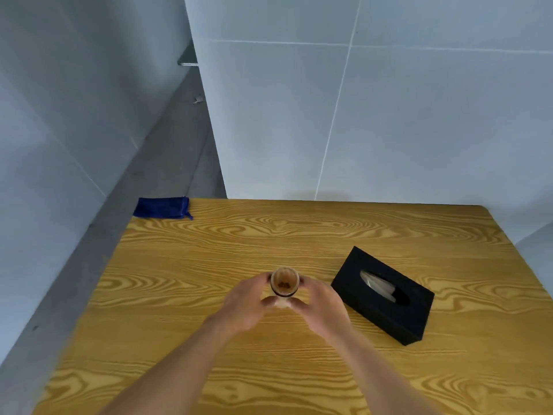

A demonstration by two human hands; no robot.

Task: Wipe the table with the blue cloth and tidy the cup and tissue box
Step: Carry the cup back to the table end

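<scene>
the cup (pixel 284 282) stands upright on the wooden table (pixel 209 265), clasped from both sides: left hand (pixel 250 301) and right hand (pixel 320 307) have their fingers curled against its wall, thumbs nearly meeting in front. the black tissue box (pixel 383 295) lies just right of the right fingers. the blue cloth (pixel 163 207) sits folded well beyond the left fingers, at the far corner.

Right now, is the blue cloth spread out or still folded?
Folded. The blue cloth lies as a compact rectangle on the table's far left corner, untouched; both hands are around the cup.
</scene>
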